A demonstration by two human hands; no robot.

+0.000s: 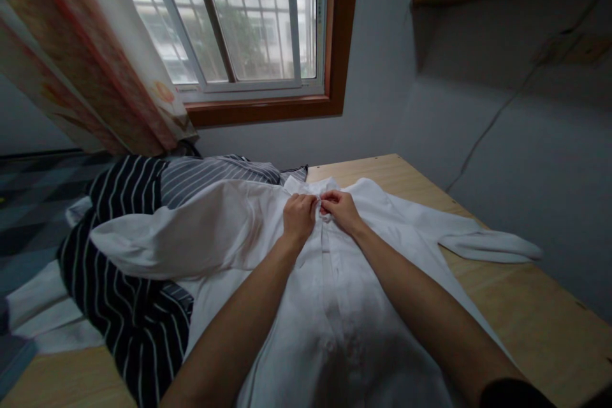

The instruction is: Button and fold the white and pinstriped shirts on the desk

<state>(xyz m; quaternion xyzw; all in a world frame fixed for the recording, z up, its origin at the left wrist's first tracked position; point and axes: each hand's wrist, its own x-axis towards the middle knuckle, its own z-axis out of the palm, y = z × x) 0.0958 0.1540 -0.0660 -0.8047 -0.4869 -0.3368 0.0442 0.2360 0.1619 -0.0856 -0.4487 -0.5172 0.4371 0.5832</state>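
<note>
A white button-up shirt (335, 306) lies spread on a wooden table (526, 312), collar at the far side, sleeves out to both sides. My left hand (299, 215) and my right hand (340, 209) meet at the top of the shirt's front placket, just below the collar. Both hands are closed in a pinch on the fabric edges there. The button itself is too small to make out between the fingers.
A pile of black-and-white and grey striped clothes (129, 268) lies on the left of the table, partly under the shirt's sleeve. A window (248, 19) with a patterned curtain (86, 51) stands behind. A grey wall (526, 140) runs close along the right.
</note>
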